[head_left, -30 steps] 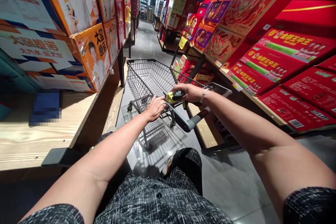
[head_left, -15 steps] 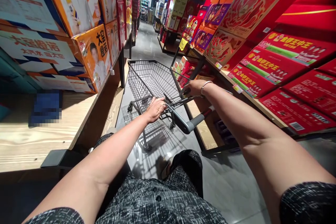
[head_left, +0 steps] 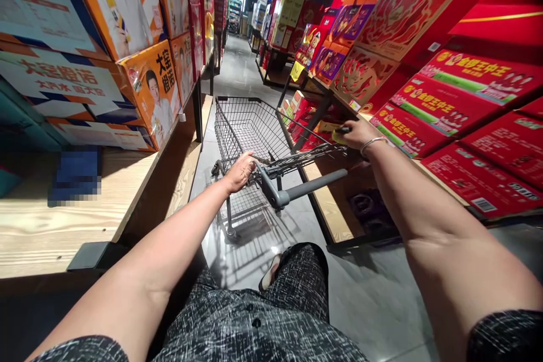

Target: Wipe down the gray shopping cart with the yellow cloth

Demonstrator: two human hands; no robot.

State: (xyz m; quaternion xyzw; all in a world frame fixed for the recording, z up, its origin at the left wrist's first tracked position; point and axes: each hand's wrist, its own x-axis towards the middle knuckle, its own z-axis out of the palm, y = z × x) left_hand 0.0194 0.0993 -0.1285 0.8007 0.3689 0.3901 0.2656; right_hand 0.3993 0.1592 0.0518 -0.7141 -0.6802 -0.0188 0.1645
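A grey wire shopping cart (head_left: 246, 124) stands in the aisle just ahead of me, turned at an angle, its basket bare inside. My left hand (head_left: 241, 172) is closed on the near left corner of the cart, beside the handle bar (head_left: 316, 186). Near the opposite corner, by the right shelf, is my right hand (head_left: 360, 134), with a bracelet (head_left: 371, 144) at the wrist. Its fingers are closed round a small dark object (head_left: 344, 130) with a yellowish edge, too small to name. Neither hand lies on the handle bar.
Orange drink cartons (head_left: 146, 90) are stacked on the wooden shelf (head_left: 127, 192) at left, with a blurred dark blue item (head_left: 75, 175) in front. Red boxes (head_left: 449, 102) and patterned gift boxes (head_left: 365, 76) fill the right shelf. A grey floor (head_left: 237, 59) runs ahead between the displays.
My right hand has moved right with the small dark object, from above the cart towards the right shelf. The cart has turned slightly, and my left hand has shifted a little left with its corner.
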